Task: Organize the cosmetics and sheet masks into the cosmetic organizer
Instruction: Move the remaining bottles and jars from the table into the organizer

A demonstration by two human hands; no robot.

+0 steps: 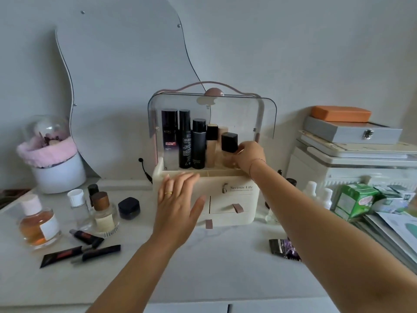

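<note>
A cream cosmetic organizer [239, 193] with a raised clear lid stands at the table's middle. Three tall black bottles [185, 138] and beige foundation bottles stand on its upper shelf. My right hand [250, 155] reaches into that shelf and grips a black-capped foundation bottle [229, 147]. My left hand [178, 204] hovers flat, fingers spread, in front of the organizer's left drawers and holds nothing. Loose on the left lie perfume bottles [38, 224], a black jar [129, 207] and black tubes [81, 253]. Sheet masks [397, 233] are stacked at the right edge.
A wavy mirror [126, 71] leans on the wall behind. A pink-trimmed pot with a glass dome [53, 154] stands far left. Stacked boxes [352, 143], green cartons [354, 199] and small white bottles [316, 192] crowd the right. A dark sachet [283, 248] lies by my right forearm.
</note>
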